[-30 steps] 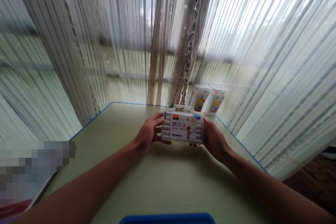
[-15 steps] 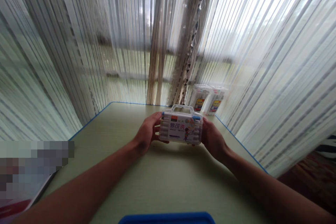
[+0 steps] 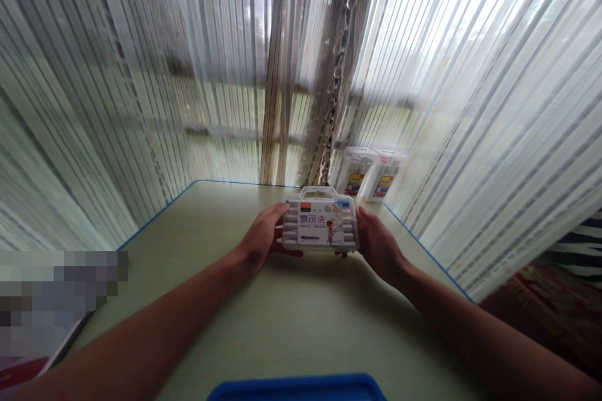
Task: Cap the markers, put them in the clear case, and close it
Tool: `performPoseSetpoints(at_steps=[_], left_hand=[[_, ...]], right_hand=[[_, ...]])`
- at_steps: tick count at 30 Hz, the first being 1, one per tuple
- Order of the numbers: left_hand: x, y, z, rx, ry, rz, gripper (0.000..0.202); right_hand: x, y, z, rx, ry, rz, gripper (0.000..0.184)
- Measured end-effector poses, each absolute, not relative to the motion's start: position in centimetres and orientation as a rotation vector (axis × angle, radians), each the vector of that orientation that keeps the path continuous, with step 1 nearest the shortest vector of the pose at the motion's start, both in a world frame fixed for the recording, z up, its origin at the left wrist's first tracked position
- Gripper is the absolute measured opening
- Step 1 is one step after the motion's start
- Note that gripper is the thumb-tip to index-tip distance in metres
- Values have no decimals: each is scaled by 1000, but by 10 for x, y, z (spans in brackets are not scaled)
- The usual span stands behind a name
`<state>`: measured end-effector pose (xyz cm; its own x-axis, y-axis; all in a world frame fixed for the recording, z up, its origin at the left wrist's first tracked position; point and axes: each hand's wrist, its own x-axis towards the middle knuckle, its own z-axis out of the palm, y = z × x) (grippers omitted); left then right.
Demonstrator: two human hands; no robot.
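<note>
Between my hands is a clear plastic marker case (image 3: 320, 223) with a carrying handle on top and a white label with coloured print. Several pale markers lie inside it, some with blue ends. My left hand (image 3: 263, 235) grips its left side, with the thumb at the upper corner and fingers reaching behind and below. On the opposite side my right hand (image 3: 380, 243) holds the case, thumb near the upper corner, fingertips showing under the bottom edge. The case is upright with its label towards me, and a shadow falls on the table (image 3: 301, 307) beneath it.
Two similar clear cases (image 3: 355, 173) stand side by side at the back right table edge. A blue object (image 3: 298, 388) shows at the front edge. Striped sheer curtains (image 3: 226, 75) hang behind the table. At the lower left is a blurred-out item (image 3: 51, 307).
The view has shifted slightly, so the case and both hands appear a little further left and higher. The case's label faces me more squarely; both hands still hold it.
</note>
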<state>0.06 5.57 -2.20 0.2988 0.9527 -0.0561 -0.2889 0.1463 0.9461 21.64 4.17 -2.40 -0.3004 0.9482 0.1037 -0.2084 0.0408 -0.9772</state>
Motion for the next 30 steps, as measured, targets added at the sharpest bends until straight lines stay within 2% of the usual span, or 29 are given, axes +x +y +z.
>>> performPoseSetpoints(at_steps=[30], left_hand=[[-1,52,-15,1233,812,1109,38]], right_hand=[[218,43,-27,-845,-1303,1383,25]])
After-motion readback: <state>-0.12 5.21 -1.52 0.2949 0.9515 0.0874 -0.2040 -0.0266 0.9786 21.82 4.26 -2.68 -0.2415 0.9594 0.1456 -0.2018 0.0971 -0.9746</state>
